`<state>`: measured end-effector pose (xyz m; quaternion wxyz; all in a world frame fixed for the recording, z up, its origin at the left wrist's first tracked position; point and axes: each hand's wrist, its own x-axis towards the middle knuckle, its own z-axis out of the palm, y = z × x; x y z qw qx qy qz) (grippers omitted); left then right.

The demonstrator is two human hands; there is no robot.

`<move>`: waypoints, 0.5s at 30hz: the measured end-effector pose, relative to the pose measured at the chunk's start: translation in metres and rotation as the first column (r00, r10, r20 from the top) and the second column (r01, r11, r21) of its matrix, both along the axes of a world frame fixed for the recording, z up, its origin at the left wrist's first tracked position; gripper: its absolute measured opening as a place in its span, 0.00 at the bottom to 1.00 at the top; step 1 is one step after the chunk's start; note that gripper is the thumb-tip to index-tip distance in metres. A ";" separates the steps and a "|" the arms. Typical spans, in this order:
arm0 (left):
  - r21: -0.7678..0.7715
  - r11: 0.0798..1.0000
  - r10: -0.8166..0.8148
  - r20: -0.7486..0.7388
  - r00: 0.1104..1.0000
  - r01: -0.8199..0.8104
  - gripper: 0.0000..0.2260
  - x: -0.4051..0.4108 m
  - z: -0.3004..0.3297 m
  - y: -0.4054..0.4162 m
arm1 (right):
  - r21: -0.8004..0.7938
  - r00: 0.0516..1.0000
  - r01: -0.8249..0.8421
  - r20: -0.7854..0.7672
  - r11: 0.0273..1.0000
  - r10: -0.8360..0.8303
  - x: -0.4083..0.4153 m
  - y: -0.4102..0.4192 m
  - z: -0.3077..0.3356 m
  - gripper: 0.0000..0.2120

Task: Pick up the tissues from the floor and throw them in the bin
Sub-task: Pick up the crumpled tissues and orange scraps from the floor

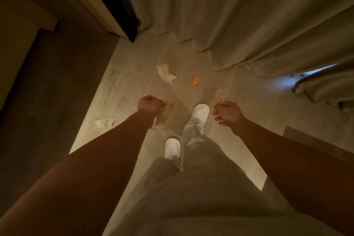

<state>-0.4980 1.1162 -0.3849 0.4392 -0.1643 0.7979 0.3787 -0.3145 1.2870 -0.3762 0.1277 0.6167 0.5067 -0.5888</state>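
I stand on a pale tiled floor and look down at my outstretched arms. My left hand (150, 104) is a fist closed on a crumpled tissue (165, 113) that hangs below it. A small tissue (220, 95) sticks out above my right hand (229, 113), which pinches it. Ahead of my left hand a white crumpled tissue (166, 73) lies on the floor. Another white tissue (104, 122) lies at the left, by the edge of the lit floor. No bin is in view.
Long beige curtains (239, 21) hang ahead and to the right, down to the floor. A small orange scrap (196, 81) lies near the middle. A dark wall and door frame (107, 5) stand at the left. My white slippers (200, 112) are below my hands.
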 end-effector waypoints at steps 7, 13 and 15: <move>-0.153 0.988 0.018 -0.063 0.998 -0.027 0.10 -0.059 -0.069 0.060 | -0.065 0.984 -0.155 0.078 0.986 0.160 -0.074 0.077 -0.073 0.05; -0.207 0.978 -0.045 -0.104 0.994 0.023 0.05 -0.109 -0.183 0.113 | -0.077 0.960 -0.249 0.111 0.965 0.257 -0.128 0.120 -0.197 0.06; -0.240 0.969 -0.083 -0.085 0.993 0.061 0.03 -0.121 -0.234 0.126 | -0.036 0.944 -0.296 0.141 0.954 0.299 -0.139 0.129 -0.257 0.07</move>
